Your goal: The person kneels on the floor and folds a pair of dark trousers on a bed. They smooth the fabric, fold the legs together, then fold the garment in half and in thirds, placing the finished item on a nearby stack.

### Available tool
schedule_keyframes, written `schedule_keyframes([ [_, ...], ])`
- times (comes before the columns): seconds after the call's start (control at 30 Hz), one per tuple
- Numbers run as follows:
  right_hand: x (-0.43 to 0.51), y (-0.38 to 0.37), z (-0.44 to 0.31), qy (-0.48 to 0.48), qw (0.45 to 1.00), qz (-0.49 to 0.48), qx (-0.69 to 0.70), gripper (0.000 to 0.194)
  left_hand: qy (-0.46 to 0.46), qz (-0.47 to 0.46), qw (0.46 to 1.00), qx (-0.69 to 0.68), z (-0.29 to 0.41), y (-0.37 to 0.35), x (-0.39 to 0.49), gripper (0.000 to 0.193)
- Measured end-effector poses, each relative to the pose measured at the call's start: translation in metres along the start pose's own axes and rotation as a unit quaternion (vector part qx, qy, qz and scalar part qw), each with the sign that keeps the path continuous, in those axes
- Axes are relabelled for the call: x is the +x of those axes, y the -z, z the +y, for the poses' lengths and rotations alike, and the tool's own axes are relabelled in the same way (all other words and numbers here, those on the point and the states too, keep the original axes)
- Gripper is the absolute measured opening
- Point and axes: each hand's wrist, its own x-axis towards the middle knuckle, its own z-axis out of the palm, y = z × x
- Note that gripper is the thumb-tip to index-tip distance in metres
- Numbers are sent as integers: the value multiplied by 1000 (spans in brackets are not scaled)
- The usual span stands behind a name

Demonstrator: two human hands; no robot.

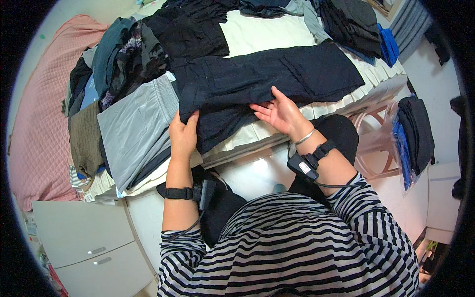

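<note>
A pair of dark navy trousers lies folded lengthwise across the near part of the bed, with a pocket flap towards its right end. One layer hangs towards me at the front edge. My left hand pinches the left end of the trousers, thumb on top. At the near fold, my right hand rests against the cloth with palm turned up and thumb apart from the fingers; it grips nothing. Just left of the trousers, folded grey pants with an elastic waistband lie on darker cloth.
Heaped clothes fill the bed's left side, and black garments lie behind. More dark clothing is piled at the far right. A pink plastic stool beside the bed bears folded dark clothes. A white cabinet stands lower left.
</note>
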Motion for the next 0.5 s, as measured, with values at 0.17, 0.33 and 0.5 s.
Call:
schedule_keyframes([
  [0.17,-12,-2,4,32,972,32,-229,59,33,32,986,161,-8,-9,15,30],
  [0.33,-18,0,13,69,932,46,-353,57,8,69,963,260,-5,-19,14,28],
  [0.5,-22,-10,21,21,962,-23,-272,56,-4,71,976,205,7,-16,18,32],
])
